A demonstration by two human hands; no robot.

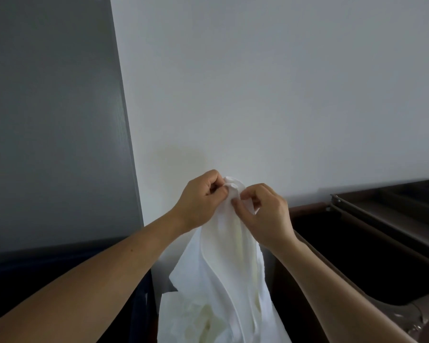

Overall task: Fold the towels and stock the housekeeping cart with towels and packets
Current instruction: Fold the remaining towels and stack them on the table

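While the white towel [223, 263] hangs bunched in front of the wall, both hands pinch it right at the top: left hand [200, 201] and right hand [265, 214] nearly touching, fingers curled on the same gathered corner. Looks like the find-the-edge step, nothing folded yet (my read). Next I'd slide the hands apart along the hem to spread it. The cart [386, 219] sits just to the right, with its dark bin open.
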